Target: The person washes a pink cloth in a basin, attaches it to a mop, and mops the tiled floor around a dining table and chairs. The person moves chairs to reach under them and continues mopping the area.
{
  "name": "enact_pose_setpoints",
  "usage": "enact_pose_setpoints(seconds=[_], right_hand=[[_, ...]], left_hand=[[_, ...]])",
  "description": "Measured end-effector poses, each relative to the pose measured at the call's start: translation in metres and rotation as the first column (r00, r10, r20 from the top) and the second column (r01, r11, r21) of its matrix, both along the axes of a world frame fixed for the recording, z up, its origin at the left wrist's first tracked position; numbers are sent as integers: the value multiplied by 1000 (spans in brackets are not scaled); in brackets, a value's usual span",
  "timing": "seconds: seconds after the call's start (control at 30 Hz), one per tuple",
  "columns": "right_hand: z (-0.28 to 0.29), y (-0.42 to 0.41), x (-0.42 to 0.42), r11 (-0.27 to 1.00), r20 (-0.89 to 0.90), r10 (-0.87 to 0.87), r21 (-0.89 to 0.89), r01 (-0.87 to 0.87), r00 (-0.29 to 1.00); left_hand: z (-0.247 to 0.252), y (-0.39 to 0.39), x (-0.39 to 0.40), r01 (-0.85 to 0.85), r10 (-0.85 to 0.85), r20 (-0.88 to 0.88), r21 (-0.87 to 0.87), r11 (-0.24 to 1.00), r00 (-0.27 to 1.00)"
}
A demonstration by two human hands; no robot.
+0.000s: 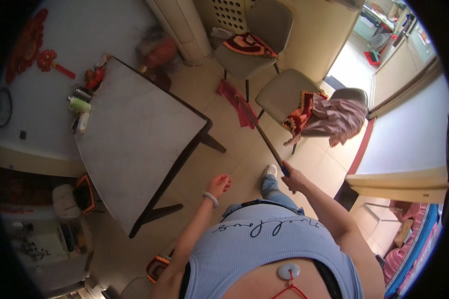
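Observation:
My right hand (pixel 293 178) grips the blue end of a long mop handle (pixel 265 139), which slants away over the tiled floor. A red cloth mop head (pixel 238 104) lies at its far end, on the tiles beside the legs of a grey chair (pixel 234 61). My left hand (pixel 220 185), with a pale bangle at the wrist, holds nothing; its fingers are loosely curled and apart. It hangs between my body and the table.
A pale-topped table (pixel 138 138) with dark edges stands at left, with a green bottle (pixel 79 104) at its far edge. Another grey chair (pixel 284 93) bears a crocheted mat (pixel 303 114) and pink cloth (pixel 336 117). A round column (pixel 187 33) stands behind; a doorway lies at upper right.

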State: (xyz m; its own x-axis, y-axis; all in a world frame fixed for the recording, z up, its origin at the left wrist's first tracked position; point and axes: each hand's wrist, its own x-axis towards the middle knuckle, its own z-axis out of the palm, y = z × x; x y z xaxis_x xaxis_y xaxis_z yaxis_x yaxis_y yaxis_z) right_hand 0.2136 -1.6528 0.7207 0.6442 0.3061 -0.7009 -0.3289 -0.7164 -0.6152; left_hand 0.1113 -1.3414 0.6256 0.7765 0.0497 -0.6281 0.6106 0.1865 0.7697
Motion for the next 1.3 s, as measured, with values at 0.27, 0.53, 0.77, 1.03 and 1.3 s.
enact_pose_setpoints(seconds=[0.27, 0.53, 0.77, 1.03, 1.3], right_hand=[[78, -52, 117, 970, -128, 192, -125, -208, 973], [76, 24, 240, 987, -156, 158, 8, -158, 975], [45, 129, 387, 957, 1, 289, -25, -289, 957], [62, 295, 540, 863, -45, 477, -166, -477, 878], [99, 297, 558, 738, -113, 608, -284, -612, 786]], left_hand=[[-19, -89, 182, 382, -424, 303, 191, 904, 853], [-18, -102, 385, 532, -876, -58, 813, 237, 478], [-78, 3, 539, 410, -819, 54, 845, 343, 572], [-119, 157, 674, 191, -706, 200, 880, 434, 679], [-79, 156, 661, 146, -611, 276, 823, 548, 742]])
